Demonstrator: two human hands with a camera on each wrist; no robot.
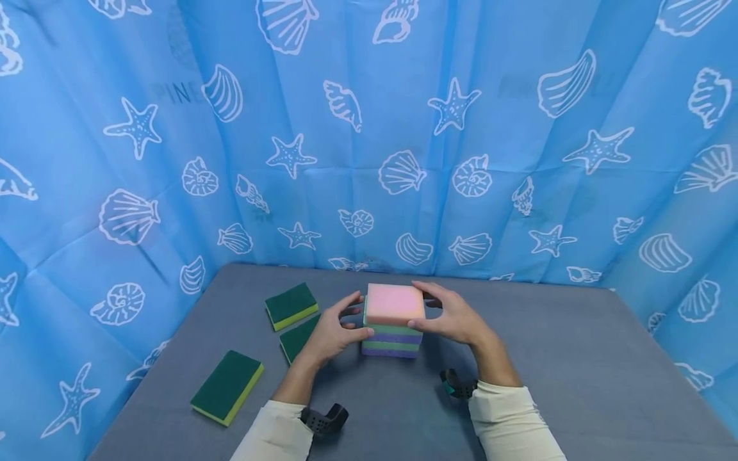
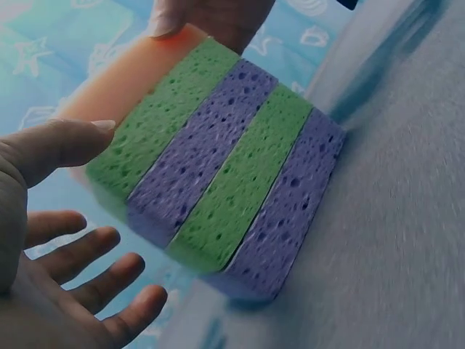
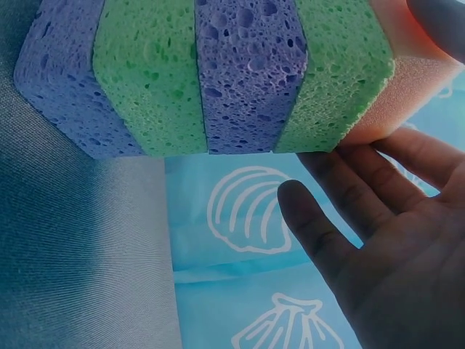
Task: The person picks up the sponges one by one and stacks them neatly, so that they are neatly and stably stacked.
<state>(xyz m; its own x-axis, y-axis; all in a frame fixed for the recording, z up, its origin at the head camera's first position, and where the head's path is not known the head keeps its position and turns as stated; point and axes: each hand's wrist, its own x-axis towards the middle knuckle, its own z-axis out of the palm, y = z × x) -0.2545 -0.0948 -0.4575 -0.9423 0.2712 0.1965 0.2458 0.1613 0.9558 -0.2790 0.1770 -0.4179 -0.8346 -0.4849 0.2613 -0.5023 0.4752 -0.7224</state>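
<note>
A neat upright stack of purple and green sponges, in alternating layers, stands on the table. On its top lies a pink-orange sponge. My right hand pinches this top sponge by its right side, thumb at the front corner and fingers at the back. At the left side is my left hand; its thumb touches the seam between the pink-orange sponge and the green one below. The other left fingers are spread and appear apart from the stack.
Left of the stack lie several green-and-yellow scouring sponges: one at the back, one partly behind my left hand, and one nearer the front. A blue shell-patterned curtain hangs around the grey table.
</note>
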